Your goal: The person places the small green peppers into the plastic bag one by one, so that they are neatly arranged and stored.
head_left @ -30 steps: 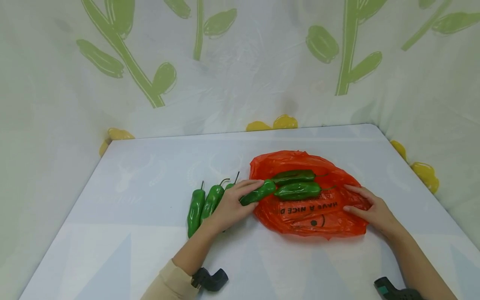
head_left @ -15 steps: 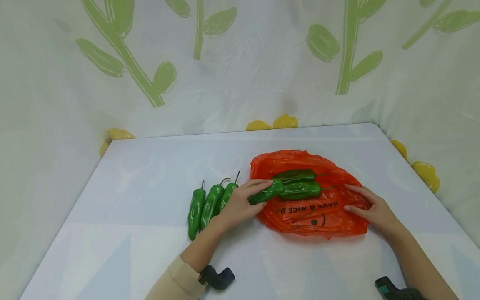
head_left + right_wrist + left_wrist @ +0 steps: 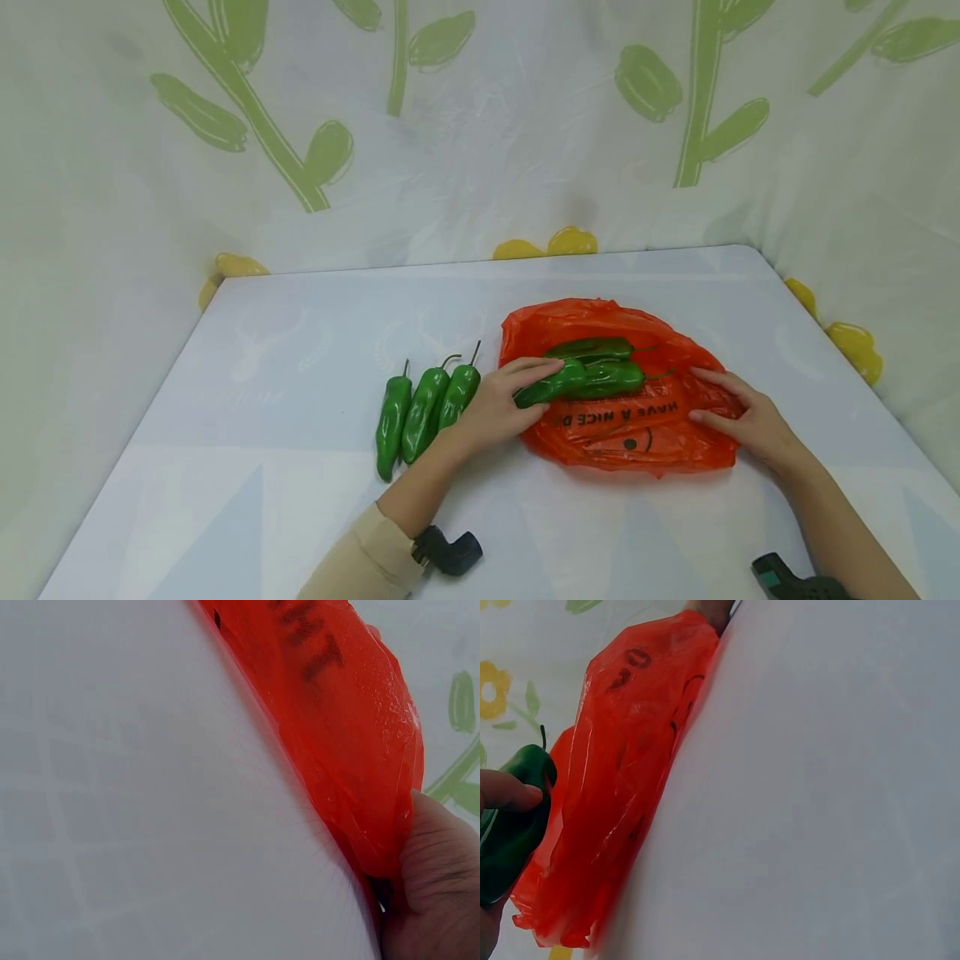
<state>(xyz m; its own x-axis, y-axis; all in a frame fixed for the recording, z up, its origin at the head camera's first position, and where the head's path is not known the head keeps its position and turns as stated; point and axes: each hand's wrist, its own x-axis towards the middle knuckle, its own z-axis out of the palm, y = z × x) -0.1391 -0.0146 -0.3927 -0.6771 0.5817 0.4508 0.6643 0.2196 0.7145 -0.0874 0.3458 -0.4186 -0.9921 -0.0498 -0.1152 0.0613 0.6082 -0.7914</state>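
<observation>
My left hand (image 3: 504, 402) grips a green pepper (image 3: 558, 383), its fingers over the top and thumb below, above the left part of a red plastic bag (image 3: 622, 454). That pepper's far end overlaps a second green pepper (image 3: 611, 379) in the head view, and another pepper (image 3: 592, 348) lies behind it on the bag's spread inside. In the left wrist view the gripped pepper (image 3: 510, 825) is close beside the bag's raised wall (image 3: 622, 772). At the bag's right end my right hand (image 3: 753, 425) holds the plastic, index finger and thumb spread over it.
Three green peppers (image 3: 427, 408) lie side by side on the white table (image 3: 262, 400), left of my left hand, stems pointing away. Behind the table's far edge hangs a pale curtain (image 3: 525, 150) with green leaves and yellow flowers.
My left hand has moved right with its pepper, farther over the bag and the pepper there. More of the three peppers on the table shows. The right hand stays in place.
</observation>
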